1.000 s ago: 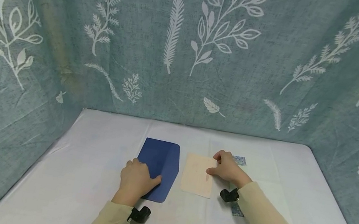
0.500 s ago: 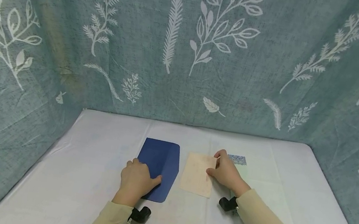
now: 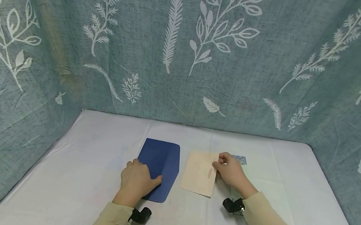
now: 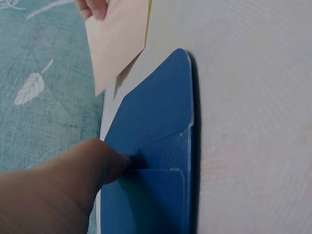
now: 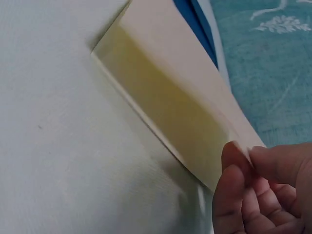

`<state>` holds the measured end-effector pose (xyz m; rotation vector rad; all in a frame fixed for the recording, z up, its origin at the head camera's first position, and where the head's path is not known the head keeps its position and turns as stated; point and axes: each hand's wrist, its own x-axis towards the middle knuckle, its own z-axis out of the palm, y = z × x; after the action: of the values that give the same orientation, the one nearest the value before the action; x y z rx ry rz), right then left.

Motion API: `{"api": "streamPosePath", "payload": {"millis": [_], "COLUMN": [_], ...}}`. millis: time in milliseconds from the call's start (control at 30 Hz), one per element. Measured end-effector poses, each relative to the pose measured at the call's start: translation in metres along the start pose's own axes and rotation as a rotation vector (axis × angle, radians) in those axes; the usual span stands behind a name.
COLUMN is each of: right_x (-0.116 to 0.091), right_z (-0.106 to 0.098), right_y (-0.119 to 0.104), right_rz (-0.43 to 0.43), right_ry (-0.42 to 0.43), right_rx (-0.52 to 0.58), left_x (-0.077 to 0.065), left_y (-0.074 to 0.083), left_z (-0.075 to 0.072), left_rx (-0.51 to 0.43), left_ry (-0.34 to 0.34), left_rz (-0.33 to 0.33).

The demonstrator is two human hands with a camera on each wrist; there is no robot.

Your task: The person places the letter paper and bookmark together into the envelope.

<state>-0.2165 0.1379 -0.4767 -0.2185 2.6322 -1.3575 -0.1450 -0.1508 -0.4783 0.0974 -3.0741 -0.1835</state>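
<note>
A dark blue envelope (image 3: 160, 156) lies on the white cloth, its pocket edge showing in the left wrist view. My left hand (image 3: 138, 180) rests over its left side, thumb tip (image 4: 122, 163) at the mouth of the pocket and fingers toward the left edge. To the right, my right hand (image 3: 232, 171) pinches the right edge of a cream-coloured sheet of paper (image 3: 197, 173) between thumb and fingers. In the left wrist view this sheet tilts up off the cloth. Its shaded yellowish face (image 5: 165, 107) shows in the right wrist view.
Partly under my right forearm lies a pale green piece with a blue patterned strip (image 3: 240, 159) at its far end. A white cloth (image 3: 101, 147) covers the table. Behind it hangs a teal curtain (image 3: 182, 101) with white leaf prints.
My right hand has shifted slightly to the right and turned, and the cream sheet has tilted with it. The left hand and the blue envelope have stayed in place.
</note>
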Motion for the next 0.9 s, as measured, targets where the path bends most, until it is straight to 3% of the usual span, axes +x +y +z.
{"api": "streamPosePath", "payload": {"millis": [133, 633, 700, 900], "right_x": [0.0, 0.004, 0.004, 0.003], "right_z": [-0.002, 0.009, 0.011, 0.018], "right_y": [0.0, -0.006, -0.006, -0.005], "right_rz": [0.028, 0.117, 0.098, 0.023], "right_ry": [-0.019, -0.003, -0.002, -0.018], "right_rx": [0.11, 0.259, 0.211, -0.129], "left_x": [0.0, -0.004, -0.004, -0.005], "left_y": [-0.001, 0.002, 0.002, 0.003], "left_z": [0.0, -0.004, -0.004, -0.004], "left_rx": [0.0, 0.011, 0.012, 0.019], "left_ry": [-0.002, -0.038, -0.029, -0.022], "left_rz": [-0.005, -0.006, -0.003, 0.005]}}
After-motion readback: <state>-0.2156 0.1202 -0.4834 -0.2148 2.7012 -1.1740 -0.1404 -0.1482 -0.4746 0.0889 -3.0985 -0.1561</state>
